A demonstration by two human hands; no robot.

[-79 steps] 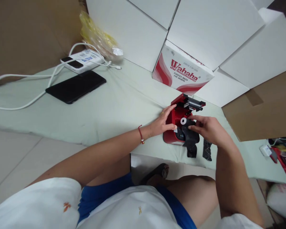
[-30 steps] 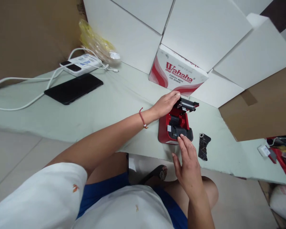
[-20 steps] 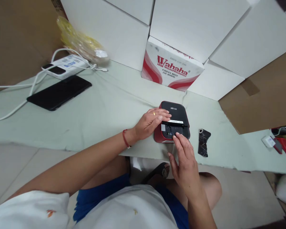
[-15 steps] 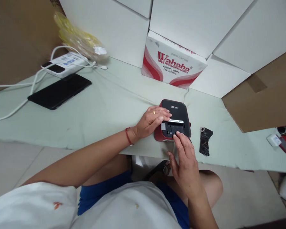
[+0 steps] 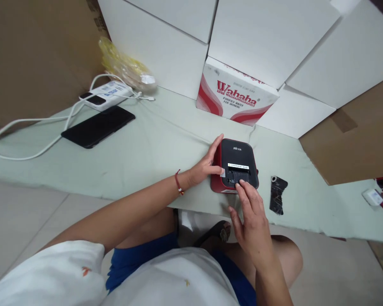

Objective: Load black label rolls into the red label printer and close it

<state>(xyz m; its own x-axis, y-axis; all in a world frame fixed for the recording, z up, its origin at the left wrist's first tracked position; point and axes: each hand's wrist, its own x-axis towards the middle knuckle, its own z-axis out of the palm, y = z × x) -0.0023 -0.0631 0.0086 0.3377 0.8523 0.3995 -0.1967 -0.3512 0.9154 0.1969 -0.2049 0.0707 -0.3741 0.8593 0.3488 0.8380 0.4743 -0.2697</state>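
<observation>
A small black-and-red label printer (image 5: 239,155) sits near the front edge of the cloth-covered table, with a white warning strip above a slot in its top. My left hand (image 5: 203,168) grips its left side, thumb on the top by a pale sticker and fingers along the red wall. With fingers spread, my right hand (image 5: 251,212) rests its fingertips on the top's front edge, below the slot; the thumb is apart from the printer. To the right lies a short dark strip (image 5: 277,197) with a small light roll at its upper end.
A Wahaha water carton (image 5: 236,95) stands behind the printer against white boxes (image 5: 268,34). At left are a black phone (image 5: 98,126), a white power strip (image 5: 110,94) with cables, and a yellow plastic bag (image 5: 124,61). A cardboard box (image 5: 347,136) stands at right.
My left hand has slid off the printer's top to its left side, leaving only the thumb on top. My right hand stays at the front edge. The view has shifted slightly.
</observation>
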